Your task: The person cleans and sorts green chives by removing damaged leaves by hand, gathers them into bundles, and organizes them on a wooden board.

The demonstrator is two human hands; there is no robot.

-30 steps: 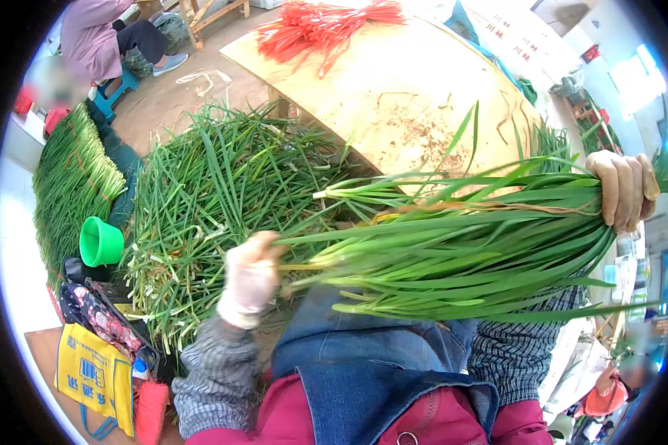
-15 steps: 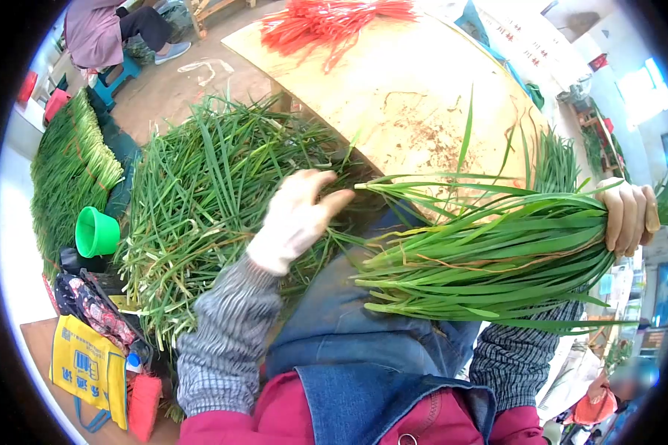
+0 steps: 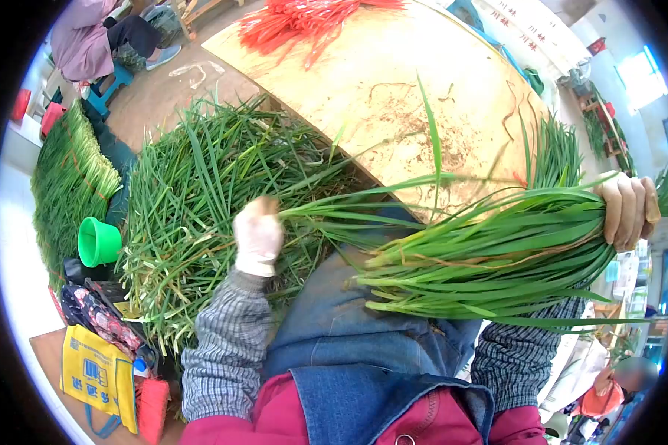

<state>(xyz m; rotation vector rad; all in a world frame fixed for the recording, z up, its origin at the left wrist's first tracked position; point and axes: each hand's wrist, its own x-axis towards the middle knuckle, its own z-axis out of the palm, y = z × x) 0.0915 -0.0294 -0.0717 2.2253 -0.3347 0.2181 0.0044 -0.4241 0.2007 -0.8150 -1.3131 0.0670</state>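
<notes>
My right hand, in a pale glove, is wrapped round the leafy end of a bunch of garlic chives. The bunch lies sideways above my lap, with its pale stalk ends pointing left. My left hand, gloved and slightly blurred, is closed on the stalk end of a few chive leaves stretched between it and the bunch. Below and behind that hand spreads a large, tangled heap of garlic chives. My left fingertips are partly hidden by the blur.
A wooden board carries red ties, scattered dirt and more chives at its right edge. On the left are a stacked chive pile, a green bucket and a yellow bag. A person sits at the upper left.
My left hand has moved left from the bunch's stalk ends and closed, drawing a few chive leaves out with it. My right hand stays around the bunch. The view has shifted slightly.
</notes>
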